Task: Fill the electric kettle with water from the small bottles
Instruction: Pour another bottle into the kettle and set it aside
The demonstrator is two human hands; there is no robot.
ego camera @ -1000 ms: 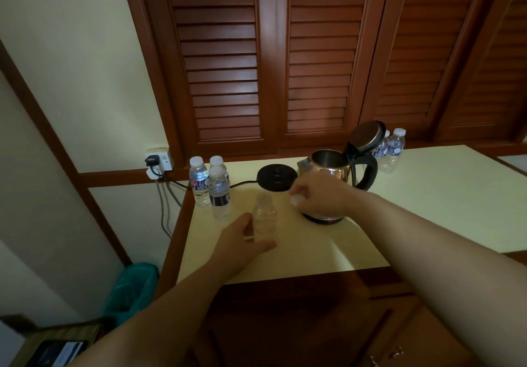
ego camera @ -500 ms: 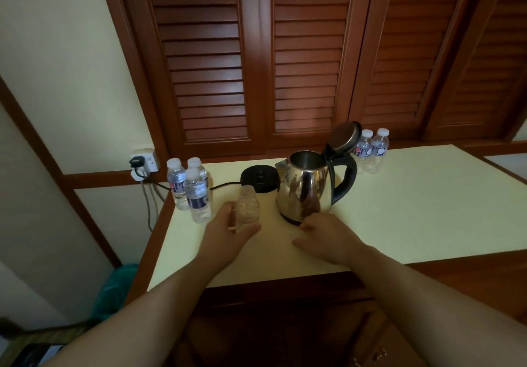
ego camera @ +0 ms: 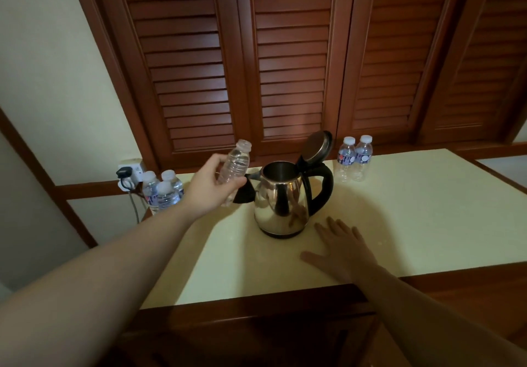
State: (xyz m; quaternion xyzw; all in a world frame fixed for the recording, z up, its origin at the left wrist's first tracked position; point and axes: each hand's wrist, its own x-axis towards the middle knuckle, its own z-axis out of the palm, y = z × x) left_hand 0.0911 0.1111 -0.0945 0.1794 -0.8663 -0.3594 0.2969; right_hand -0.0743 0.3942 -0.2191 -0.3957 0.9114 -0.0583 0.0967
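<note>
Worktop [ego camera: 413, 209], pale yellow and edged in dark wood, carries everything; behind it we see louvred shutters [ego camera: 285, 67]. Electric kettle [ego camera: 281, 204] stands near the middle, off its black base [ego camera: 244, 192], lid [ego camera: 316, 147] tipped back so the mouth is open. Our right hand [ego camera: 342, 247] lies flat, fingers spread and holding nothing, just beside the kettle's foot. Our left hand [ego camera: 211, 187] wraps its fingers round the lower body of the uncapped bottle [ego camera: 235, 164], lifted clear of the surface, tilted slightly toward the kettle and level with the rim. Three capped bottles [ego camera: 164, 189] wait at the left corner by the wall socket [ego camera: 132, 171]; two more [ego camera: 353, 158] stand behind the handle. We judge the held bottle light, thin-walled and easily crushed: a firm squeeze with the cap off could spurt water, so a mid-body hold with gentle pressure suits the pour. The steel kettle looks stiff and smooth; we would steady it by its black handle [ego camera: 323, 189]
</note>
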